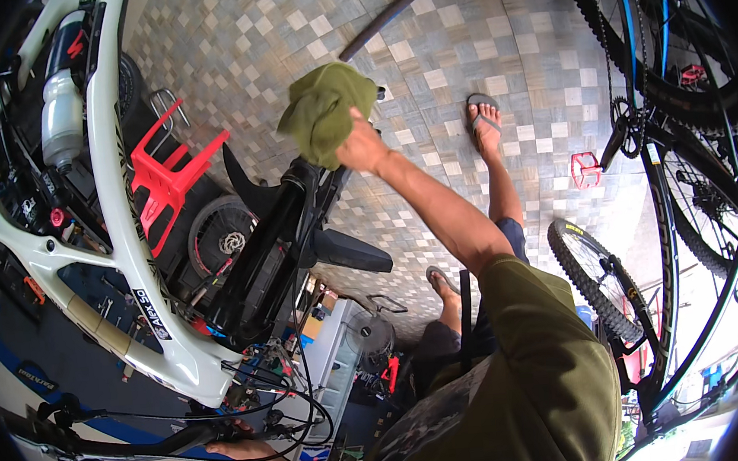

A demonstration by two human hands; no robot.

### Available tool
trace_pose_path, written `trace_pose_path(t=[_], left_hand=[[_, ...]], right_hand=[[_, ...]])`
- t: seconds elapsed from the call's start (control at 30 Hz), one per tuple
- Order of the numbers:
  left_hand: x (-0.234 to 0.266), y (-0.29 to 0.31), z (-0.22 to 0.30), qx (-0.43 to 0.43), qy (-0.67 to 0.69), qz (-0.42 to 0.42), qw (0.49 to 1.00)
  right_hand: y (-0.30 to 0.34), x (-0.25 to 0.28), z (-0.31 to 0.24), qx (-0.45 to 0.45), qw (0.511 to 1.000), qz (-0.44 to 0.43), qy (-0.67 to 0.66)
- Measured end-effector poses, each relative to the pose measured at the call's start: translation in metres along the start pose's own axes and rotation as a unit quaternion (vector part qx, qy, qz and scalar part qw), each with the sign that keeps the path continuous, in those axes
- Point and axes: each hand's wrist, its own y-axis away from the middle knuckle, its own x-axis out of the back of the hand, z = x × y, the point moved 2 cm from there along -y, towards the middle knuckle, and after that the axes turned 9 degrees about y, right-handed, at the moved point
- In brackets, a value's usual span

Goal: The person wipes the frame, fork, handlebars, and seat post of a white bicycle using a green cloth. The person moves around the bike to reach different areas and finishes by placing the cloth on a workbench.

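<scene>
I report the cloth work as under way at the lower end of the black fork. No stretch can be certified as finished; how much remains cannot be read from here. No wheel sits between the visible fork legs.

The right hand has its fingers curled closed around the cloth, which lies over or just beside the fork's end; contact I cannot confirm. The left hand is at the handlebar, fingers partly hidden; I cannot tell how far they are open or whether they grip.

Materials noted: the cloth is soft, olive green, bunched in loose folds. The frame is glossy white with broad, rounded tubes; the fork legs are smooth, straight and dark. The chair is red, seemingly moulded plastic. The floor is a grey and beige patchwork of squares.
</scene>
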Motion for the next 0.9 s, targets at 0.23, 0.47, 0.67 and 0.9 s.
trace_pose_path(t=[0.23,0.47,0.67,0.9], left_hand=[[0.002,0.001,0.003,-0.014,0.002,-0.008,1.0],[0.001,-0.01,-0.001,-0.046,0.005,-0.062,0.997],[0.014,-0.004,-0.011,-0.009,-0.001,-0.003,1.0],[0.018,-0.018,-0.024,-0.05,0.018,-0.068,0.996]], right_hand=[[0.0,-0.008,-0.015,-0.037,0.998,0.032,0.026],[-0.011,-0.003,0.054,-0.145,0.978,-0.147,0.012],[0.015,-0.01,-0.045,0.076,0.993,-0.003,-0.092],[-0.022,-0.005,0.07,-0.144,0.985,-0.029,-0.095]])
